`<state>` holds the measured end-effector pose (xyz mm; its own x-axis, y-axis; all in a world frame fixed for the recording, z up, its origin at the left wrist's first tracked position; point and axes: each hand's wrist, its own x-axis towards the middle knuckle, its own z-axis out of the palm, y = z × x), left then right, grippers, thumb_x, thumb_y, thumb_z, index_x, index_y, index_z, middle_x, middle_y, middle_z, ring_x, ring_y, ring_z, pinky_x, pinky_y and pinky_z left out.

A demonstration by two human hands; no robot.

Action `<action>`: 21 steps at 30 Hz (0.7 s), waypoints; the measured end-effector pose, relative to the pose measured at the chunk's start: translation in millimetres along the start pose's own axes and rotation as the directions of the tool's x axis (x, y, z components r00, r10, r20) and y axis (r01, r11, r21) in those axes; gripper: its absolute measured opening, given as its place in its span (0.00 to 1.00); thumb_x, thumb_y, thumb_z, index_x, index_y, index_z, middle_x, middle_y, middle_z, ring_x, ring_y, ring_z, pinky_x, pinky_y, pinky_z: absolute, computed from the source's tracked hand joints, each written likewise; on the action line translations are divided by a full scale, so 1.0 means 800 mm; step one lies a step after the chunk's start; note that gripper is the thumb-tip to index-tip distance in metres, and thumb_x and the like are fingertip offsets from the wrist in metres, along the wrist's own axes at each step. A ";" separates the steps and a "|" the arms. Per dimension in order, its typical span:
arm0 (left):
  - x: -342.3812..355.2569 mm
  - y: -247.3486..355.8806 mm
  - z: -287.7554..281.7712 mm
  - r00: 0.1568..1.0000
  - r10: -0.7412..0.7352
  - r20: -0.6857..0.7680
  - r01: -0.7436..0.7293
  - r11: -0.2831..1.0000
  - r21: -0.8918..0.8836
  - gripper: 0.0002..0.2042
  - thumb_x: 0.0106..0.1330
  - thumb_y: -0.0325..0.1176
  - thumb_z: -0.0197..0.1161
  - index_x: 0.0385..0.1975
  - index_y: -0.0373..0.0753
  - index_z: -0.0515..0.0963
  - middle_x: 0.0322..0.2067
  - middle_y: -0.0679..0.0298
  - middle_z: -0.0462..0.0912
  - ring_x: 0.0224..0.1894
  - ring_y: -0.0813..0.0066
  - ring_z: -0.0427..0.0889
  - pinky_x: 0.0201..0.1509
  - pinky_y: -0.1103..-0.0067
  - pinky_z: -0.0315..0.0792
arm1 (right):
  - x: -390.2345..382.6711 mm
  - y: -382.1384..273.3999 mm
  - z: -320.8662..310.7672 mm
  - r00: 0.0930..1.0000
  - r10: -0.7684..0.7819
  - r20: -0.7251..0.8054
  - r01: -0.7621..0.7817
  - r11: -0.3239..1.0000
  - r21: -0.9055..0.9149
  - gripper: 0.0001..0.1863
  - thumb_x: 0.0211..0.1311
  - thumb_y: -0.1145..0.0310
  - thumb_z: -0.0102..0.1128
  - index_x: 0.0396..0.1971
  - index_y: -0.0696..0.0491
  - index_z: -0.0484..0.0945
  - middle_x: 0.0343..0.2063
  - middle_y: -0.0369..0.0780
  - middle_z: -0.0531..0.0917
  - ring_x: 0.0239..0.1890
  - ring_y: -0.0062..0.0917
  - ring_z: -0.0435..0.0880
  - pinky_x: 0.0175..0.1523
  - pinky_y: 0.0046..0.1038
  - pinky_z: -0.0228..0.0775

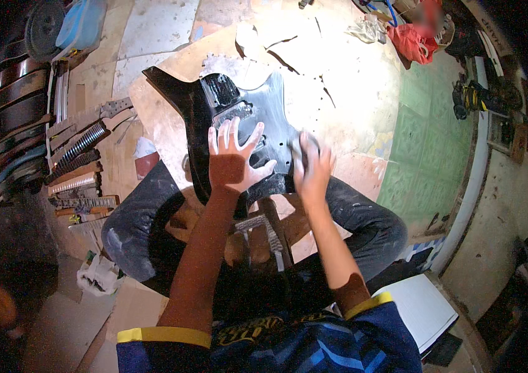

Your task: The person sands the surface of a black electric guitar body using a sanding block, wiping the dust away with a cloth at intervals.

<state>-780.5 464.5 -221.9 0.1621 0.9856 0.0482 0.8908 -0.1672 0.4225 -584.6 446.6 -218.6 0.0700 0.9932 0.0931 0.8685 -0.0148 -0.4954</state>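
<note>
Dark trousers (pixel 136 233) w/ pale dust flank the work, one leg each side. Glossy black guitar body (pixel 267 102) lies flat btwn the knees, recesses cut in its face. L hand (pixel 234 155) is palm-down on it, fingers spread wide, gripping nothing. R hand (pixel 312 165) is at its R edge, fingers curved & motion-blurred; can't tell if it has hold of anything. White flat slab (pixel 419 311) lower R, by the R sleeve.

Containers: pale-blue tub (pixel 81 25) far L, contents can't be made out; red bag (pixel 413 45) far R, same, w/ whitish crumpled cloth (pixel 368 30) just beside it.

Surface & room: floor under the body pale, v. bright to the R, w/ thin dark scraps (pixel 284 61) past it. Guitar necks (pixel 84 149) lie in a row on the L, dark curved pieces (pixel 18 105) stacked beyond. Green tiles (pixel 425 149) on the R.
</note>
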 end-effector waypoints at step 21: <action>0.001 0.002 -0.003 1.000 -0.006 -0.026 0.006 1.000 0.011 0.43 0.46 0.62 0.74 0.67 0.56 0.74 0.63 0.44 0.71 0.68 0.44 0.67 0.76 0.46 0.50 | -0.005 0.007 0.002 0.996 0.034 0.081 -0.029 0.997 -0.065 0.27 0.59 0.68 0.67 0.61 0.39 0.81 0.53 0.48 0.77 0.56 0.46 0.74 0.63 0.45 0.64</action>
<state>-780.1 464.8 -219.3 0.1458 0.9869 0.0691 0.8963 -0.1613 0.4130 -581.0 442.8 -223.0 0.0596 0.9982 0.0058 0.8961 -0.0510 -0.4408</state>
